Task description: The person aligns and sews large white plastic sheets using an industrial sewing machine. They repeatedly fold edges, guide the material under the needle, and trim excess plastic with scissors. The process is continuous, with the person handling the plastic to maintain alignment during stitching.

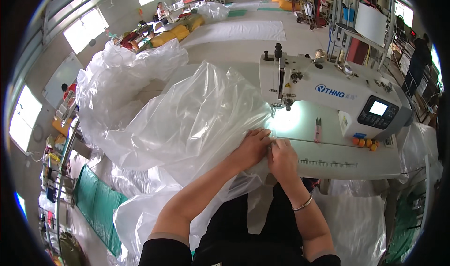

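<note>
A large, crumpled sheet of clear plastic film point(187, 111) covers the left part of the sewing table and spills over its front edge toward my lap. My left hand point(254, 148) lies on the film near the needle, its fingers bent and pressed down on the edge. Close beside it, my right hand point(282, 159) pinches that same edge, thumb toward the left hand. Just beyond my fingers stands the white sewing machine point(323, 85), its lamp lighting the needle area. The film runs up to the presser foot point(273, 110); the exact stitching spot is hard to make out.
Thread snips point(318, 130) and several small orange fruits point(365, 143) lie on the table right of my hands. A ruler strip point(328, 163) runs along its front. A thread stand point(349, 31) rises behind the machine. Green sheeting point(96, 207) lies on the floor at left.
</note>
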Motion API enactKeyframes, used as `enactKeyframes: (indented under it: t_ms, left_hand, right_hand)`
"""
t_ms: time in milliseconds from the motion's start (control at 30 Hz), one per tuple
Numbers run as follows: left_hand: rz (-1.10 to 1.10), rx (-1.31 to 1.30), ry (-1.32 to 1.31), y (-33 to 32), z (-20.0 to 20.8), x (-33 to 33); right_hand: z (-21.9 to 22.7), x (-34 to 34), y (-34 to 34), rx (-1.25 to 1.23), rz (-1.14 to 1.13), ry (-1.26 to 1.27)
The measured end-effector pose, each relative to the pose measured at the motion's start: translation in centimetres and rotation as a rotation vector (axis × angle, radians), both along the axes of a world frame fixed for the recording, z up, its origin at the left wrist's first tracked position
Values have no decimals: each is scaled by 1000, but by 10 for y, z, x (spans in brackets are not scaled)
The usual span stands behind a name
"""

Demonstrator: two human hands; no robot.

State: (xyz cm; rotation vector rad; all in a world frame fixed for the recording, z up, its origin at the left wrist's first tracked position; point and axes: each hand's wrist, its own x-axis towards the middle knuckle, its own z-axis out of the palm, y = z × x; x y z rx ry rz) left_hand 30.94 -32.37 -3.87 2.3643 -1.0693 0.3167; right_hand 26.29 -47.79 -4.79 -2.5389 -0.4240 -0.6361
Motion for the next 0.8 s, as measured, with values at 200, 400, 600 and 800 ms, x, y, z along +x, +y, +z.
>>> enactKeyframes:
  t_ms: [200,400,600,800]
  left_hand:
    - [-19,44,-90,2,-15,38]
    - [-53,34,-85,3,-18,52]
    - [-42,58,-9,7,-12,44]
    - [-13,58,42,-2,-19,46]
  right_hand:
    - [1,24,0,101,11,-134]
    - [-5,30,-2,70,7,-95]
    - [5,-5,6,327,-119,-76]
    - [-39,-74,14,595,65,693]
